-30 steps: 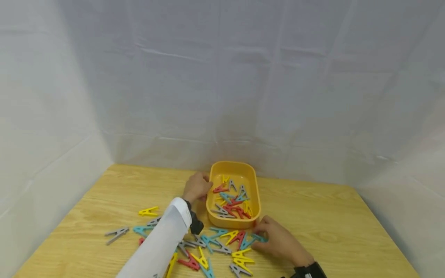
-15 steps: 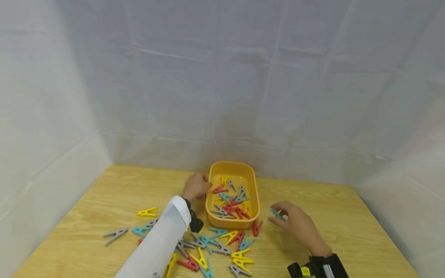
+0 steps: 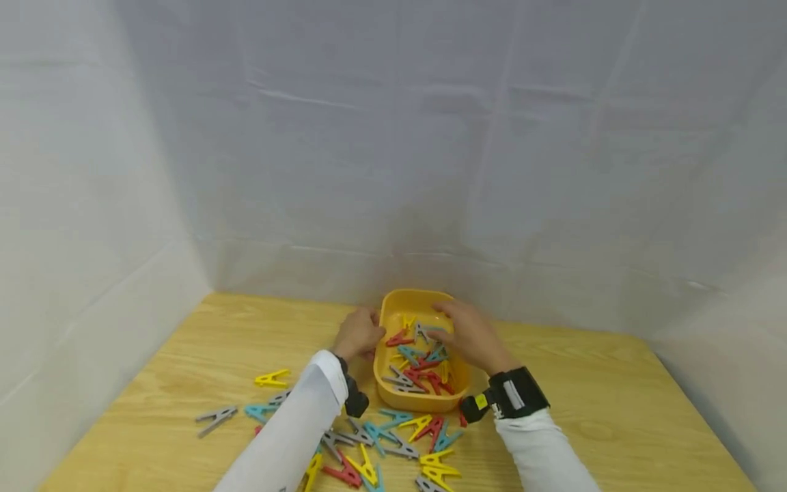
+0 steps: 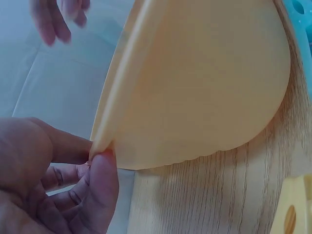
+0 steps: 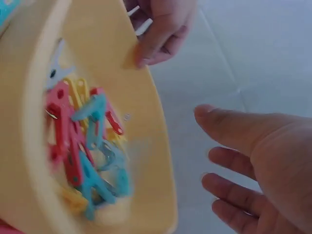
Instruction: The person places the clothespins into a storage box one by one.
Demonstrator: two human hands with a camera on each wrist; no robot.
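Head view: my left hand (image 3: 359, 333) pinches the yellow tub's (image 3: 393, 395) rim (bright pegs (image 3: 424, 365) inside); my right hand (image 3: 467, 335) hovers, fingers loose.

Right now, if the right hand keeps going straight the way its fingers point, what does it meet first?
The right hand is open above the yellow tray, fingers pointing left. Going on, it would probably first meet the left hand pinching the tray's far-left rim, though the height gap is unclear.
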